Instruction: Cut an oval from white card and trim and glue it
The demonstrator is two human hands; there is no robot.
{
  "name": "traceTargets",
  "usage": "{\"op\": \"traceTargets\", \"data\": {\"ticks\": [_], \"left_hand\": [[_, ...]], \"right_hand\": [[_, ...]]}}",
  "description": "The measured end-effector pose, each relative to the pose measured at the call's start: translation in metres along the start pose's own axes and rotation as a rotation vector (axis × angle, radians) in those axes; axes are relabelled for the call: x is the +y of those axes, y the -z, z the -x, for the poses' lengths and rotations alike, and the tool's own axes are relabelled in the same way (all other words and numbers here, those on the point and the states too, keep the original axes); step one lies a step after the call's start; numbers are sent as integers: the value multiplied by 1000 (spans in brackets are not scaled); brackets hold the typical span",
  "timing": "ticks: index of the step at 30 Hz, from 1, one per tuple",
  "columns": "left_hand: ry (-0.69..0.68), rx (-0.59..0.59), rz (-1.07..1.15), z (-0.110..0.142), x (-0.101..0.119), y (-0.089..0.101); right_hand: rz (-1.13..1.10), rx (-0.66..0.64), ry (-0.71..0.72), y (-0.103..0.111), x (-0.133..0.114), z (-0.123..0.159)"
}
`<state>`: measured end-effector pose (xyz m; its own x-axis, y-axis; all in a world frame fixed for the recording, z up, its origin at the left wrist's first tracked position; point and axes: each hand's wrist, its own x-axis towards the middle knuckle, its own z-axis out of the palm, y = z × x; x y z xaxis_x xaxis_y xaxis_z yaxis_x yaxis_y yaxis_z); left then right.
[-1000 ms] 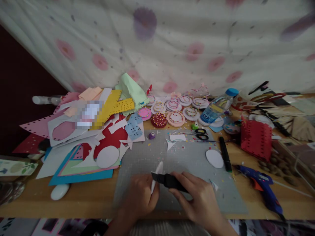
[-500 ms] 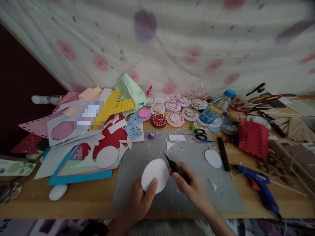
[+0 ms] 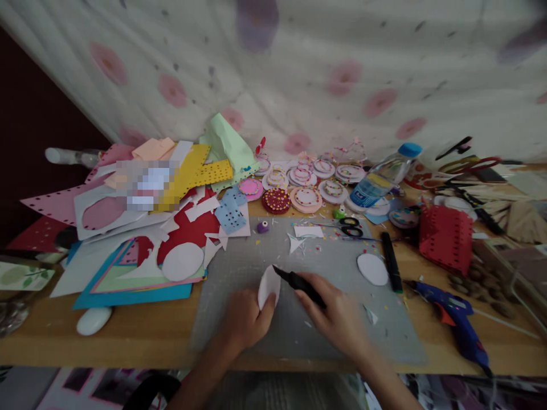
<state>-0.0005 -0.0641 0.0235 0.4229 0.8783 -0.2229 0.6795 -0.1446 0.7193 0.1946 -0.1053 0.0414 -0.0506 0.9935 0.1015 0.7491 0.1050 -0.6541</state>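
Pinched between the thumb and fingers of my left hand (image 3: 248, 319) is a white paper disc (image 3: 268, 286), turned partly edge-on above the grey cutting mat (image 3: 231, 262). My right hand (image 3: 335, 313) is closed around the handle of a black craft knife (image 3: 299, 283). Its dark, pointed tip meets the disc's upper right edge, or comes very close to it. Another white disc (image 3: 372, 269) lies on the mat to the right. Paper scraps (image 3: 294, 244) and a purple punch (image 3: 262, 226) sit farther back on the mat.
Coloured paper sheets (image 3: 175, 225) pile up at left. Decorated round pieces (image 3: 276, 200), black-handled scissors (image 3: 351, 226) and a water bottle (image 3: 380, 176) stand along the back. At right are a black marker (image 3: 391, 262), a blue glue gun (image 3: 459, 319) and a red perforated piece (image 3: 445, 239).
My left hand has tilted the disc from nearly face-on to almost edge-on. The craft knife has moved left, its tip now at the disc's upper edge. The whole view has shifted slightly.
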Motion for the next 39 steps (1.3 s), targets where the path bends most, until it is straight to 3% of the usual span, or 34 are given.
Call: {"op": "traceTargets", "data": {"ticks": [4, 8, 10, 14, 18, 22, 25, 28, 32, 34, 37, 39], "left_hand": [[-126, 16, -85, -5, -6, -2], [-186, 63, -120, -3, -8, -5], [-208, 79, -118, -1, -9, -6], [-229, 103, -89, 5, -11, -8], [-173, 102, 27, 9, -12, -7], [206, 24, 626, 11, -15, -3], [285, -9, 764, 14, -15, 3], [153, 23, 615, 13, -10, 15], [-256, 166, 81, 1, -8, 32], [-393, 216, -143, -9, -11, 37], [-415, 228, -360, -26, -19, 33], [-400, 177, -416, -35, -23, 28]], "right_hand": [[192, -53, 139, 2, -11, 9], [283, 1, 184, 0, -14, 10], [325, 51, 131, -2, -6, 6], [350, 144, -187, -1, 26, -5], [-99, 183, -308, 9, 48, -10], [-648, 205, -428, 17, 44, -5], [-917, 215, -544, 15, 38, 1], [-1043, 232, -571, 10, 40, 5], [-1170, 266, -553, 12, 47, 11], [-1155, 278, -505, 16, 53, 16], [-991, 218, -406, 22, 65, 23], [-760, 202, -321, 22, 76, 26]]}}
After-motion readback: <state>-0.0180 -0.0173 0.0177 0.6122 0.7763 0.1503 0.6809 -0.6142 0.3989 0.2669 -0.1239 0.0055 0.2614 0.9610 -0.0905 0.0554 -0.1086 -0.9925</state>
